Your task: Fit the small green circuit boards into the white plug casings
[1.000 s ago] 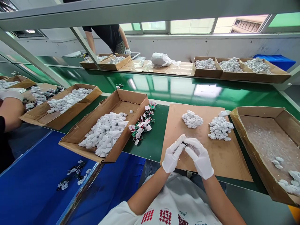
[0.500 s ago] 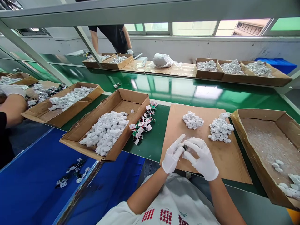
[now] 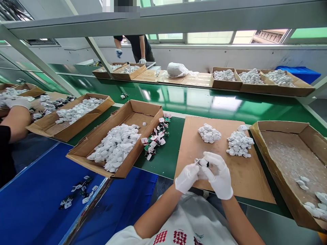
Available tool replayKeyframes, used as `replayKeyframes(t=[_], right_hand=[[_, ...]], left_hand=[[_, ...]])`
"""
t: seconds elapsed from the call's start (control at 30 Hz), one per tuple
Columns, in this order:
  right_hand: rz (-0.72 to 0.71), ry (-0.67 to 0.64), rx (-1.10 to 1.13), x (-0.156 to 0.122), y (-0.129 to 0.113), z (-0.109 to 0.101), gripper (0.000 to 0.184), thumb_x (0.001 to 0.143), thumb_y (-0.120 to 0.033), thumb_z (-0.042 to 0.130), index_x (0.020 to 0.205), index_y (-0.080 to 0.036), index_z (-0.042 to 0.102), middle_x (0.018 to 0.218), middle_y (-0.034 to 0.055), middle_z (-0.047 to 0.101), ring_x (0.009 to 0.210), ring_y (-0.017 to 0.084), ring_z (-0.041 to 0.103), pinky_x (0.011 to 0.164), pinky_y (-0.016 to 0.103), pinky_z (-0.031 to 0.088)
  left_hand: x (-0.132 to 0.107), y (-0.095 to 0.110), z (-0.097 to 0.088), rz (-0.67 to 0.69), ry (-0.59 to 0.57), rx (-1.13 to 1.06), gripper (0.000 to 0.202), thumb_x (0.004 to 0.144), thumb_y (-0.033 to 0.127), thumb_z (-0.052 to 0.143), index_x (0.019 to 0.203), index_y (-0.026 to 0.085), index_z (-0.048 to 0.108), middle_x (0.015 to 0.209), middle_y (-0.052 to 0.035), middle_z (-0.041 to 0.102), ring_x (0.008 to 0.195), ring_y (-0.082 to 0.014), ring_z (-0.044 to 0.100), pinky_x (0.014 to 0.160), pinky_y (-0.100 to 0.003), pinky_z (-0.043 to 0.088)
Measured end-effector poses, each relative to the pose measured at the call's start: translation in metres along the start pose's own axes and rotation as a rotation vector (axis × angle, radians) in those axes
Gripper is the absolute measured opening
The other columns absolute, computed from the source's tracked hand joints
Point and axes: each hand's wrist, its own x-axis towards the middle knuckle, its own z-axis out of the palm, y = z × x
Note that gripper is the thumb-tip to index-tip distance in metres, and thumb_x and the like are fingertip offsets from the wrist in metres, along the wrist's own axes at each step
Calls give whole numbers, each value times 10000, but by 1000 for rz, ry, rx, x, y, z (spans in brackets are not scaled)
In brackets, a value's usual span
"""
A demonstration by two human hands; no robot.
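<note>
Both my hands wear white gloves and meet over the near edge of a flat cardboard sheet (image 3: 194, 143). My left hand (image 3: 187, 177) and my right hand (image 3: 219, 175) are both closed on one small white part with a dark end (image 3: 202, 162), pinched between the fingertips. Beyond them on the sheet lie two heaps of small white parts (image 3: 209, 133) (image 3: 239, 144). A row of small green circuit boards with white pieces (image 3: 155, 136) lies on the green bench to the left of the sheet.
A cardboard tray of white parts (image 3: 114, 144) sits left of the boards, another tray (image 3: 288, 160) at the right holds a few. A green conveyor (image 3: 194, 98) runs behind. A neighbour's gloved arm (image 3: 15, 115) works at the left; another person (image 3: 135, 47) stands across.
My hands have closed tighter round the small part and turned it, the left forefinger no longer stretched out. The camera has tipped up slightly. The person across has shifted right.
</note>
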Motion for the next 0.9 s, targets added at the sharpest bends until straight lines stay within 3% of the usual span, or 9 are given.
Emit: replayKeyframes(t=[0.07, 0.17, 0.27, 0.37, 0.5, 0.7, 0.9], right_hand=[[-18, 46, 5, -3, 2, 7, 345, 805, -131, 624, 1110, -281, 567, 1181, 67, 602, 1088, 210, 604, 875, 397, 553], [-48, 12, 72, -5, 2, 13, 359, 787, -96, 627, 1095, -271, 571, 1173, 66, 620, 1137, 228, 585, 908, 426, 540], [-23, -19, 147, -8, 1, 13, 345, 790, -99, 624, 1087, -265, 574, 1128, 64, 652, 1166, 246, 572, 941, 475, 520], [98, -26, 161, -11, -2, 12, 387, 820, -123, 607, 1178, -262, 556, 1184, 83, 641, 1142, 239, 593, 947, 474, 522], [24, 0, 148, -11, -7, 13, 352, 828, -104, 595, 1141, -265, 602, 1190, 77, 642, 1099, 235, 621, 912, 447, 552], [-76, 49, 8, -2, -19, 9, 354, 796, -49, 618, 1058, -288, 630, 1089, 43, 669, 993, 197, 665, 808, 354, 585], [53, -60, 106, 3, -20, 0, 197, 816, -146, 627, 968, -265, 667, 1045, 49, 676, 983, 208, 664, 827, 366, 576]], left_hand=[[-3, -5, 7, -26, 82, -152, 438, 697, 525, 714, 916, 146, 699, 873, -91, 675, 876, -216, 624, 820, -364, 494], [-5, -5, 18, 96, 248, -292, 318, 667, 435, 770, 793, 156, 687, 819, -44, 659, 859, -187, 614, 881, -364, 467], [-6, -1, 23, 171, 320, -193, 332, 640, 432, 785, 757, 137, 688, 760, -52, 655, 832, -213, 623, 856, -393, 478], [-7, -1, 19, 259, 371, -12, 392, 652, 463, 765, 860, 136, 710, 810, -75, 685, 854, -234, 631, 866, -402, 478], [-11, -1, 12, 357, 397, 268, 424, 707, 466, 716, 1006, 165, 705, 1014, -88, 701, 974, -240, 618, 928, -366, 463], [-14, 19, 11, 401, 382, 622, 360, 741, 470, 664, 925, 164, 712, 968, -87, 714, 931, -243, 645, 895, -368, 505], [-15, 23, 5, 515, 306, 710, 387, 777, 486, 631, 1001, 178, 698, 1000, -100, 705, 943, -245, 649, 890, -369, 514]])
